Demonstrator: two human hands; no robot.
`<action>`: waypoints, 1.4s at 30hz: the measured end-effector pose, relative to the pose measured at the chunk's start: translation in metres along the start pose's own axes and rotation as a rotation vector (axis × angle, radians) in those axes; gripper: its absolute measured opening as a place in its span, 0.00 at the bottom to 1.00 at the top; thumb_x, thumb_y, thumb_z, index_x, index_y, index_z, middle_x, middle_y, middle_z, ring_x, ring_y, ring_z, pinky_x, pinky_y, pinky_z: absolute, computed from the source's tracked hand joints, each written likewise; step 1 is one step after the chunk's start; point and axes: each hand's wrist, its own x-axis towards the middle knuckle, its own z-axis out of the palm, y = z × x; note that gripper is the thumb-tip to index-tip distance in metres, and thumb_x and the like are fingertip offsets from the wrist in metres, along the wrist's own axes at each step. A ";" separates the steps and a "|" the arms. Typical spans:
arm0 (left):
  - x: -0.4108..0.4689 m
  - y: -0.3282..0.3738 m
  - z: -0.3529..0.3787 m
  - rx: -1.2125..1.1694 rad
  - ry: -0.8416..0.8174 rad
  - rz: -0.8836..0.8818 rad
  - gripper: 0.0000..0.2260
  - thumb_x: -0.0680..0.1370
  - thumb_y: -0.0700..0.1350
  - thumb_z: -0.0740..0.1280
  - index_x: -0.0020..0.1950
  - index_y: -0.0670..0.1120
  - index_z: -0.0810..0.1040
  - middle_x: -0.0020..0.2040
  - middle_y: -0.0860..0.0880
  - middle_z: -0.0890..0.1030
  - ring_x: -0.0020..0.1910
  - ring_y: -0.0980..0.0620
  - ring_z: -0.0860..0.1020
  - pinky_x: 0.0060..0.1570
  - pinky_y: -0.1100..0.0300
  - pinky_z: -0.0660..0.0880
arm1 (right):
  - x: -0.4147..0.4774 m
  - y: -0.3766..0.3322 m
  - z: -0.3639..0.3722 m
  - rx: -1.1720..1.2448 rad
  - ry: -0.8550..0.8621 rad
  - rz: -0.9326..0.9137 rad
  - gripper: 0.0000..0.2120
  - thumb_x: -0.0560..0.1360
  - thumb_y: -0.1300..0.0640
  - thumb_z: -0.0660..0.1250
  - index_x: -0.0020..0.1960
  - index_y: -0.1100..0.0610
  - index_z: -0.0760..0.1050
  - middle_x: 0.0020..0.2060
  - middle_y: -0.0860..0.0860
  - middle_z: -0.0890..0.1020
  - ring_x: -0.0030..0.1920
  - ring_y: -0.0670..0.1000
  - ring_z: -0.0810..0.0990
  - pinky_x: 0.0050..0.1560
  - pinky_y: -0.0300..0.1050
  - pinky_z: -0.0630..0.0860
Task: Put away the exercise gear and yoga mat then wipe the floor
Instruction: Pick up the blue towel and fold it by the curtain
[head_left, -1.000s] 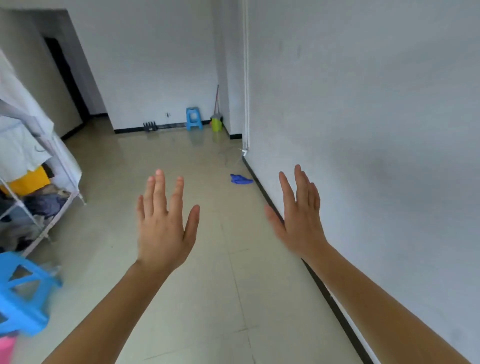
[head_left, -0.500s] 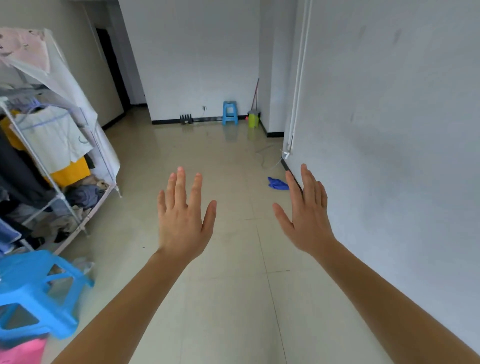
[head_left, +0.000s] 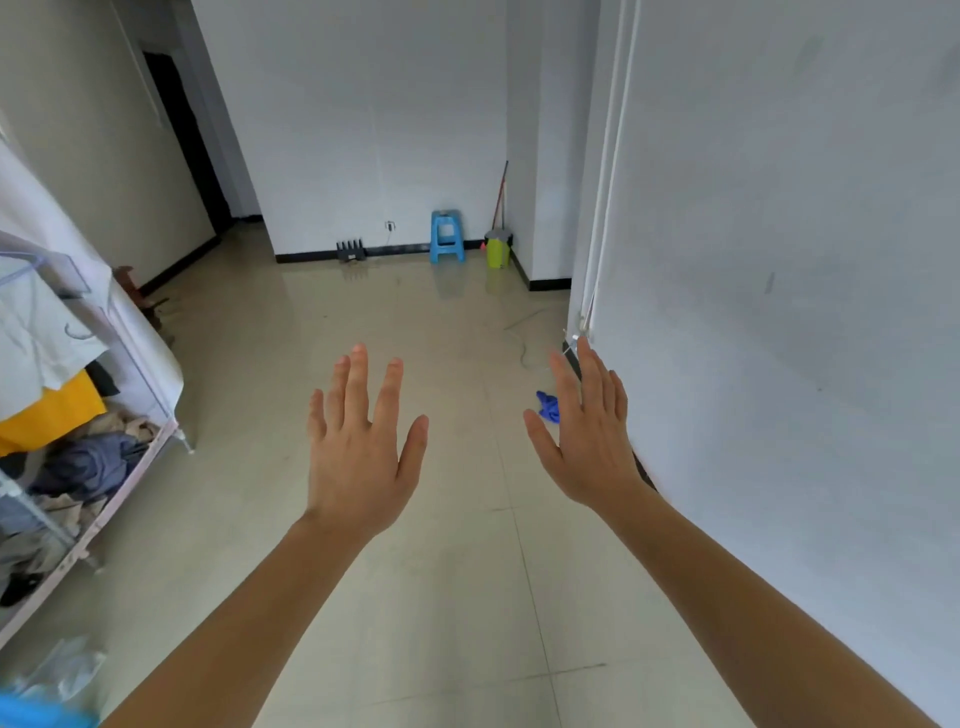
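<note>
The floor (head_left: 441, 597) is of pale, glossy tiles and runs from the camera to the far white wall (head_left: 374, 130). The right wall (head_left: 779, 312), also white, stands close by. At the far wall a blue stool (head_left: 447, 236) stands upright, and just beside it, in the corner, there is a green bucket (head_left: 497, 252) with a long handle (head_left: 500, 195) leaning up from it. A small black object (head_left: 349, 250) sits at the foot of the far wall, left of the stool. On the left side stands a clothes rack (head_left: 140, 358) with a white cover, holding hanging clothes and a heap of garments on its lower shelf. A blue cloth (head_left: 545, 404) lies crumpled on the floor near the foot of the right wall, partly hidden behind the right hand (head_left: 589, 441). Both arms are bare and stretched forward above the floor. The left hand (head_left: 358, 452) shows its back, fingers straight and spread, thumb out to the right. The right hand is also flat, fingers straight and close together, thumb pointing to the left. The hands are apart and hold nothing.
</note>
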 end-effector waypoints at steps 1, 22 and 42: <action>0.018 -0.013 0.014 0.000 0.002 -0.001 0.28 0.82 0.58 0.51 0.79 0.46 0.57 0.79 0.38 0.54 0.78 0.37 0.54 0.72 0.36 0.59 | 0.023 0.001 0.018 0.007 -0.005 -0.010 0.33 0.82 0.43 0.59 0.81 0.55 0.53 0.81 0.60 0.50 0.80 0.61 0.51 0.77 0.64 0.53; 0.507 -0.163 0.412 -0.016 -0.203 0.225 0.29 0.82 0.59 0.49 0.80 0.45 0.56 0.80 0.38 0.51 0.78 0.38 0.53 0.72 0.35 0.60 | 0.430 0.213 0.347 -0.259 -0.097 0.191 0.33 0.82 0.40 0.51 0.82 0.54 0.52 0.81 0.59 0.50 0.80 0.60 0.53 0.77 0.60 0.52; 0.934 -0.038 0.814 -0.013 -0.514 0.503 0.30 0.81 0.58 0.45 0.80 0.45 0.55 0.80 0.38 0.53 0.78 0.39 0.56 0.69 0.36 0.63 | 0.745 0.564 0.537 -0.348 -0.333 0.503 0.33 0.82 0.41 0.49 0.82 0.55 0.52 0.80 0.61 0.56 0.77 0.62 0.61 0.74 0.59 0.64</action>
